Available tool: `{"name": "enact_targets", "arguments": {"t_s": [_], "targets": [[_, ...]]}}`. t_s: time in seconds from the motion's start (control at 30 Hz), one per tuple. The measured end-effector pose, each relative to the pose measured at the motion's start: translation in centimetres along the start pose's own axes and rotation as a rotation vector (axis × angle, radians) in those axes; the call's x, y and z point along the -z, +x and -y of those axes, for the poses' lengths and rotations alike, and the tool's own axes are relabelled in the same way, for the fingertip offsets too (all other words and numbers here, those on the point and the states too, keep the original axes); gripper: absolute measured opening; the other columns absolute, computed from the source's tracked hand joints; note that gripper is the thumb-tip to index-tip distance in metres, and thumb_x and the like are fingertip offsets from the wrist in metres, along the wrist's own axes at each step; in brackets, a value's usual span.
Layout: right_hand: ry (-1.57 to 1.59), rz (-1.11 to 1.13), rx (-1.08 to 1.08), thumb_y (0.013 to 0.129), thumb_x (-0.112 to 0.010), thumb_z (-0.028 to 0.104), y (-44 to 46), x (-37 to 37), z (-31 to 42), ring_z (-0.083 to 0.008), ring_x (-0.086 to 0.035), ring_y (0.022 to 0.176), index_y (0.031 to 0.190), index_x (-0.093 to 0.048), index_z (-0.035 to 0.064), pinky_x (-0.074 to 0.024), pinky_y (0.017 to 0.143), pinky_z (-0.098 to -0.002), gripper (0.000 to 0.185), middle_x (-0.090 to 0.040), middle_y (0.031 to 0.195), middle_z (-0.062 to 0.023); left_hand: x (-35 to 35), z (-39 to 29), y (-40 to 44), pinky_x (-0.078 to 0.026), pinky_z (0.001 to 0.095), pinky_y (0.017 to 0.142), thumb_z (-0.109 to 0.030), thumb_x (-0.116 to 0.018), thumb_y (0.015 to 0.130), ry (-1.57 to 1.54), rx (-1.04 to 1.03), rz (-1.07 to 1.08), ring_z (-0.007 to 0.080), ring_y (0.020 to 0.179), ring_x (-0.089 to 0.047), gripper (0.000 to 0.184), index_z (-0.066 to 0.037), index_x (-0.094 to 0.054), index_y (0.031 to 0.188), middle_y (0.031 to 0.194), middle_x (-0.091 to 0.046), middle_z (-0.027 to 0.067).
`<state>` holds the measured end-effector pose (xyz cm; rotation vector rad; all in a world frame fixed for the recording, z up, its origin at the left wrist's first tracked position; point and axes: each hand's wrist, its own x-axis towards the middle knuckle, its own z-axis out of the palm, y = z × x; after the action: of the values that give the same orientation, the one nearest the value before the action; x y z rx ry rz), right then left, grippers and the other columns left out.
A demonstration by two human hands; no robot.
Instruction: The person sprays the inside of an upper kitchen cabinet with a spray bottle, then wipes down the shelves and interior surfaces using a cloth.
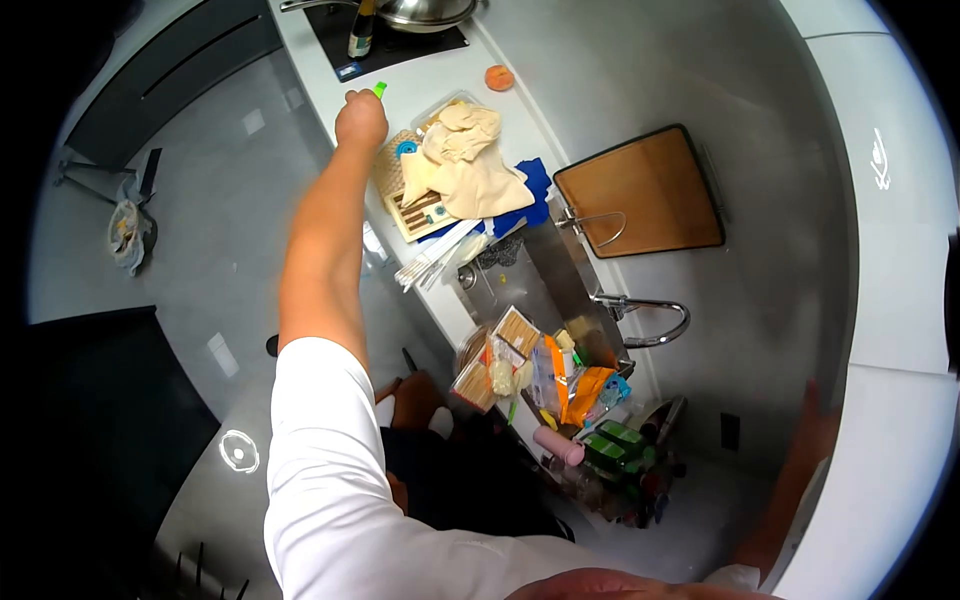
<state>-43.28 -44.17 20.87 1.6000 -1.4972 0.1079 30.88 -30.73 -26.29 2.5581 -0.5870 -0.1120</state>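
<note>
My left hand [361, 118] is closed in a fist at the end of my outstretched arm, over the counter's front edge. A small bright green piece [380, 89] sticks out of it; the rest is hidden. Just beyond the hand lies a cream cloth [478, 180], partly on a clear container [432, 118] and a patterned box [428, 215]. A blue cloth [538, 185] is beneath. My right hand does not show; a blurred forearm [795, 470] is at the lower right, its hand not visible.
A cooktop [400, 53] bears a bottle [361, 38] and a lidded pan [425, 8]. A peach-coloured fruit [499, 78] lies nearby. Past the sink [520, 280] and faucet [665, 318] are food packages [575, 385] and a pink bottle [558, 446]. A brown board [645, 195] leans against the wall.
</note>
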Motion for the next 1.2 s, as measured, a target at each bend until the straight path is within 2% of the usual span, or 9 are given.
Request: {"name": "enact_targets", "arguments": {"t_s": [0.33,0.63,0.7,0.8,0.83,0.9,0.93,1.0,1.2], "targets": [[0.139,0.042,0.059,0.090,-0.071,0.052,-1.9,-0.9,0.0,-0.0437,-0.049,0.143,0.154,-0.043,-0.0055,-0.0414,0.118,-0.0492,0.091,-0.046,0.156,-0.0317,16.8,-1.2,-27.5,-0.057,0.0558,0.083,-0.015,-0.073,0.086,-0.331,-0.238,-0.019,0.0493,0.093,-0.068,0.030,0.002,-0.064,0.108,0.110,-0.063,0.0284],[0.748,-0.015,0.285,0.089,-0.077,0.033,-11.8,0.3,1.1,-0.0408,-0.046,0.146,0.156,-0.039,-0.0048,-0.0397,0.120,-0.0492,0.086,-0.039,0.160,-0.0324,28.1,-9.2,-53.6,-0.056,0.0547,0.087,-0.019,-0.075,0.083,-0.255,-0.305,0.587,0.0487,0.096,-0.067,0.034,0.005,-0.061,0.102,0.108,-0.064,0.0311],[0.949,0.227,0.450,0.089,-0.078,0.029,-15.9,2.9,0.8,-0.0402,-0.046,0.147,0.157,-0.039,-0.0046,-0.0393,0.120,-0.0492,0.086,-0.038,0.161,-0.0325,29.6,-12.3,-56.8,-0.057,0.0542,0.085,-0.025,-0.080,0.081,-0.259,-0.410,0.663,0.0492,0.094,-0.068,0.043,0.007,-0.064,0.104,0.103,-0.067,0.0320],[1.046,1.371,0.582,0.076,-0.079,0.018,-19.4,14.7,-3.6,-0.0356,-0.054,0.140,0.167,-0.021,0.0030,-0.0446,0.114,-0.0401,0.109,-0.043,0.161,-0.0261,35.3,-19.5,-59.6,-0.057,0.0518,0.083,-0.027,-0.081,0.081,-0.338,-0.617,0.730,0.0471,0.093,-0.070,0.042,0.008,-0.066,0.101,0.095,-0.072,0.0310],[1.413,1.055,0.798,0.076,-0.077,0.015,-24.2,9.7,-3.7,-0.0349,-0.057,0.136,0.169,-0.015,0.0063,-0.0452,0.113,-0.0383,0.112,-0.044,0.161,-0.0261,36.9,-21.7,-60.4,-0.057,0.0511,0.082,-0.027,-0.081,0.081,-0.393,-0.688,0.741,0.0466,0.092,-0.071,0.042,0.007,-0.067,0.101,0.095,-0.072,0.0305],[1.632,1.176,0.618,0.078,-0.075,0.010,-24.6,12.2,-6.6,-0.0299,-0.052,0.140,0.170,-0.013,0.0083,-0.0450,0.112,-0.0353,0.111,-0.035,0.166,-0.0254,39.8,-26.7,-60.2,-0.057,0.0498,0.080,-0.028,-0.081,0.082,-0.430,-0.790,0.777,0.0456,0.091,-0.071,0.042,0.006,-0.066,0.102,0.095,-0.072,0.0294],[1.700,1.027,0.603,0.078,-0.082,0.015,-24.9,12.4,-7.7,-0.0325,-0.048,0.144,0.168,-0.015,0.0054,-0.0441,0.114,-0.0376,0.113,-0.032,0.168,-0.0258,40.9,-28.6,-60.4,-0.057,0.0492,0.080,-0.028,-0.081,0.082,-0.415,-0.814,0.806,0.0451,0.091,-0.071,0.043,0.006,-0.066,0.104,0.095,-0.072,0.0287],[1.710,0.707,0.491,0.074,-0.089,0.022,-24.4,13.1,-9.2,-0.0407,-0.036,0.154,0.167,-0.015,0.0027,-0.0339,0.124,-0.0424,0.120,-0.028,0.168,-0.0282,40.7,-32.1,-60.6,-0.056,0.0454,0.076,-0.030,-0.084,0.082,-0.376,-0.917,0.773,0.0396,0.082,-0.070,0.046,0.006,-0.067,0.104,0.092,-0.071,0.0248],[1.528,0.149,0.046,0.069,-0.088,0.008,-21.0,20.0,-14.5,-0.0451,-0.054,0.133,0.159,-0.030,-0.0024,-0.0474,0.111,-0.0471,0.107,-0.051,0.147,-0.0266,48.1,-41.6,-64.2,-0.057,0.0412,0.076,-0.034,-0.081,0.085,-0.469,-1.057,0.781,0.0341,0.082,-0.073,0.049,0.007,-0.067,0.106,0.092,-0.074,0.0220]]}}
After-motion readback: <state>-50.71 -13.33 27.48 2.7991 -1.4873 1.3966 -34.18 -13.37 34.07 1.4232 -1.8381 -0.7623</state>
